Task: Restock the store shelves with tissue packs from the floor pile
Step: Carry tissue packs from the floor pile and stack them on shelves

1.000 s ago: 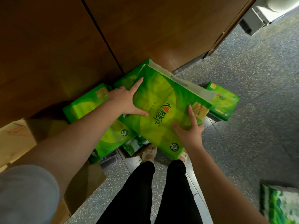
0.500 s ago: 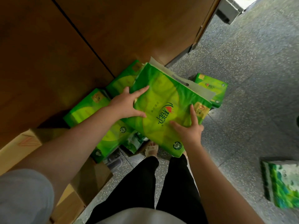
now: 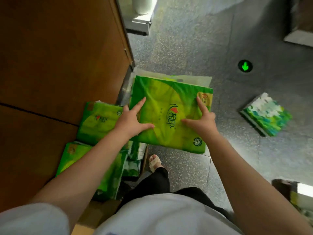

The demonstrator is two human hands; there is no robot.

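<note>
The pack has been lifted off the pile and swung out over the floor. It is gripped at both sides by the left hand and right hand, so shelving seems next.

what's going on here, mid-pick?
A person is holding a large green tissue pack with both hands: the left hand grips its left edge and the right hand its right side, thumbs on the printed face. More green packs lie on the floor against the wooden cabinet. A blue-green pack lies apart on the speckled floor. No shelf is visible.
</note>
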